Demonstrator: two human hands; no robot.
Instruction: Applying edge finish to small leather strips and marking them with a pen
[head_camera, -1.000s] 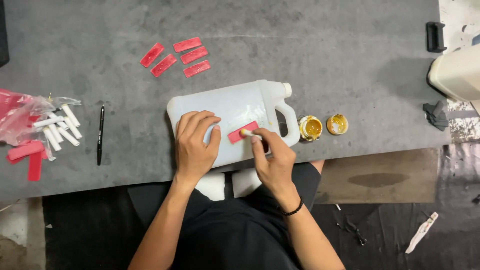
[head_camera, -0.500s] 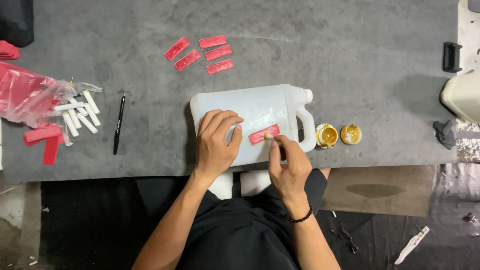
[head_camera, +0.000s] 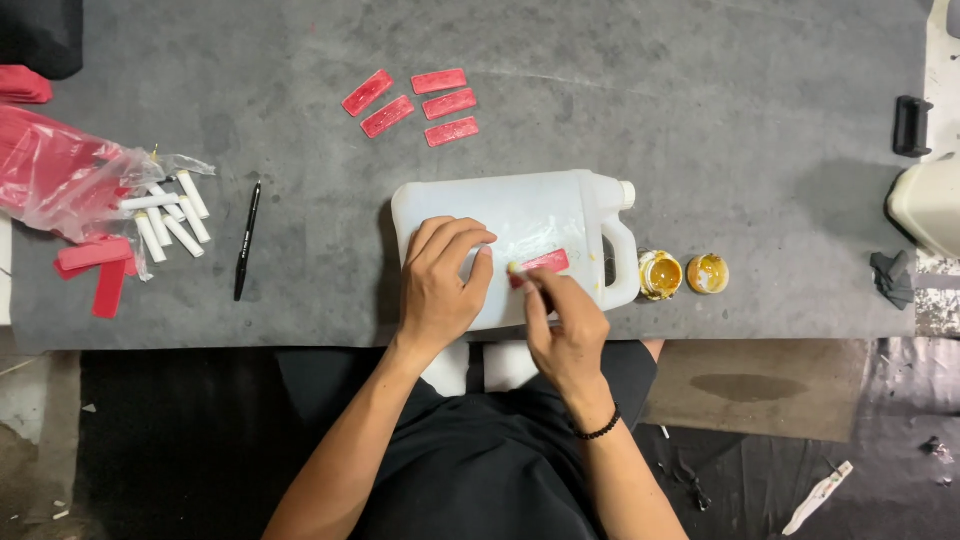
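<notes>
Jug (head_camera: 520, 225), a white plastic one with a handle and cap at its right end, lies on its side at the near edge of the grey desk (head_camera: 700, 130). From the head view, the left hand (head_camera: 440, 285) rests flat on it, fingers spread and released. The right hand (head_camera: 565, 325) pinches a small brush, its tip at a red strip (head_camera: 545, 263) on the jug's face. Two small yellow paint pots (head_camera: 685, 274) stand just right of the jug. Four more red strips (head_camera: 415, 103) lie farther off; a black pen (head_camera: 246, 238) lies left.
</notes>
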